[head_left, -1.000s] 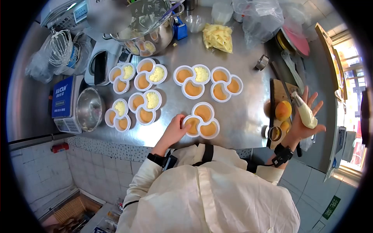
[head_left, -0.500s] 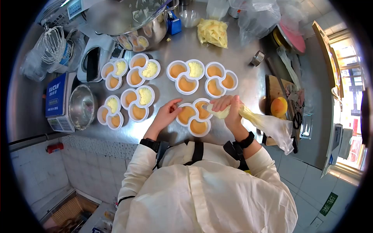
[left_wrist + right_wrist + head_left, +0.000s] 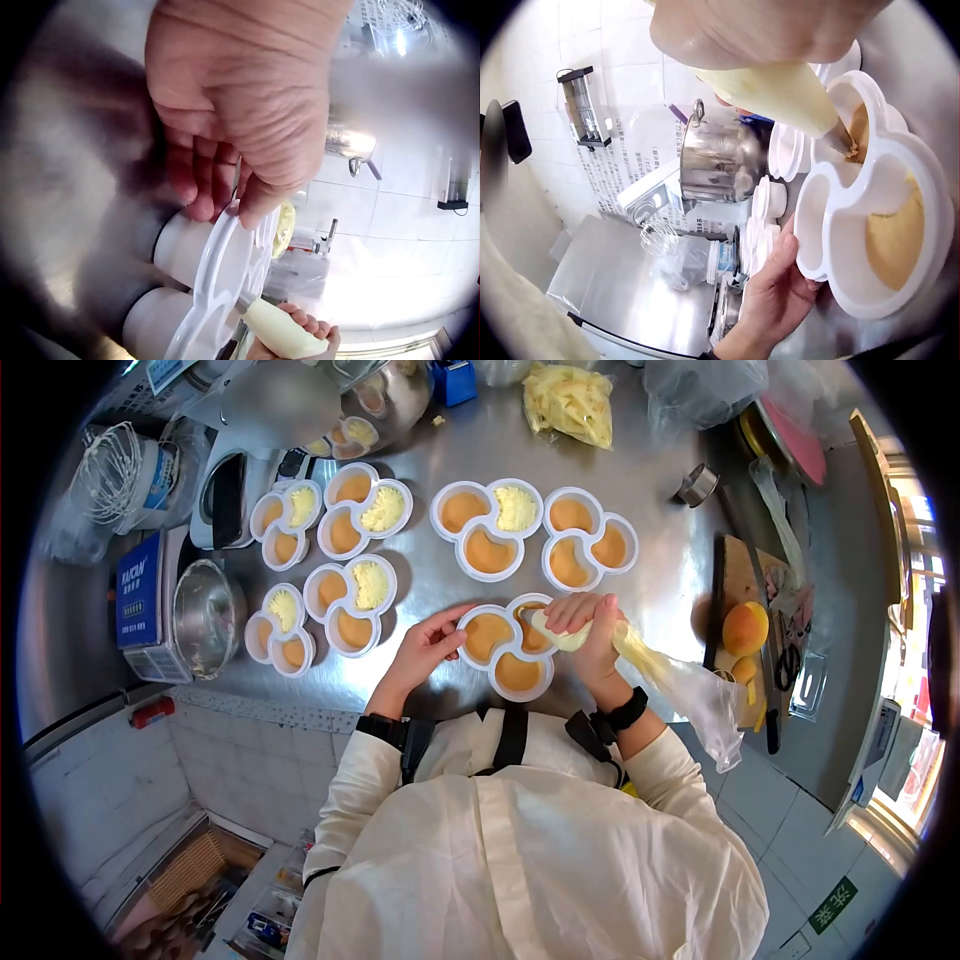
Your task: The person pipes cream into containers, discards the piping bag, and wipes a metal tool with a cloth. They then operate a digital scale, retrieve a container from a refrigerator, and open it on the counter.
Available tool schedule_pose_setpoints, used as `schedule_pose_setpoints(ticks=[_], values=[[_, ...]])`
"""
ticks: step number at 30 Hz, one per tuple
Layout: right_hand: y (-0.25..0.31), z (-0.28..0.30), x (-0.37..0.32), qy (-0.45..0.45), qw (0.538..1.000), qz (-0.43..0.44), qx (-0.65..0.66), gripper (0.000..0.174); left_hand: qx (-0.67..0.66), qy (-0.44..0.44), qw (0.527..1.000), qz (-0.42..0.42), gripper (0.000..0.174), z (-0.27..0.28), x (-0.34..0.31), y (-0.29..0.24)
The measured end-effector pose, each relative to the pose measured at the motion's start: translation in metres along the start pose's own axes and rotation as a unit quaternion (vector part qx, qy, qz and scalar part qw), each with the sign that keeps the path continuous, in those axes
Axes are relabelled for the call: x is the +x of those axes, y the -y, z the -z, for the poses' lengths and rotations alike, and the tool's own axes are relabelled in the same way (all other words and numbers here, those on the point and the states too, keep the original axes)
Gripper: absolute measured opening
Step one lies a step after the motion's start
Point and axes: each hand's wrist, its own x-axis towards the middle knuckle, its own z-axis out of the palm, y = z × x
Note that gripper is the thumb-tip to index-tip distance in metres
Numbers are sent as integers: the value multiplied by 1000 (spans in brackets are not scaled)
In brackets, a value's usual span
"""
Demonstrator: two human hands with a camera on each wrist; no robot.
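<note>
In the head view my left hand [image 3: 425, 645] steadies a white three-section cup [image 3: 896, 180] near the counter's front edge. Its thumb and fingers pinch the rim in the left wrist view. Flat golden-brown layers, like cake, line the cup's sections. My right hand [image 3: 590, 635] grips a piping bag [image 3: 641, 649] of pale yellow cream, whose loose clear end trails to the right. The metal piping tip [image 3: 838, 141] points down into the cup's far section, close over the brown layer. Another such cup [image 3: 490, 549], with cream in one section, stands behind.
More three-section cups [image 3: 372, 612] stand to the left, several with cream in one section. A steel bowl [image 3: 208, 620] is at far left. A mango [image 3: 745, 628] and black scissors [image 3: 788, 666] lie on the cutting board at right. Behind lies a bag of yellow pieces [image 3: 568, 404].
My right hand has come in from the right edge with the piping bag, its tip now inside the cup's far section. My left hand now pinches the cup's left rim.
</note>
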Motion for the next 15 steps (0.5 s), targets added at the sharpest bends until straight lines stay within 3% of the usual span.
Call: schedule_pose_setpoints(ticks=[15], values=[[4,2,-1,-7,1000,14,13,54,-16,-12,1000,-2,39,0,0,3]])
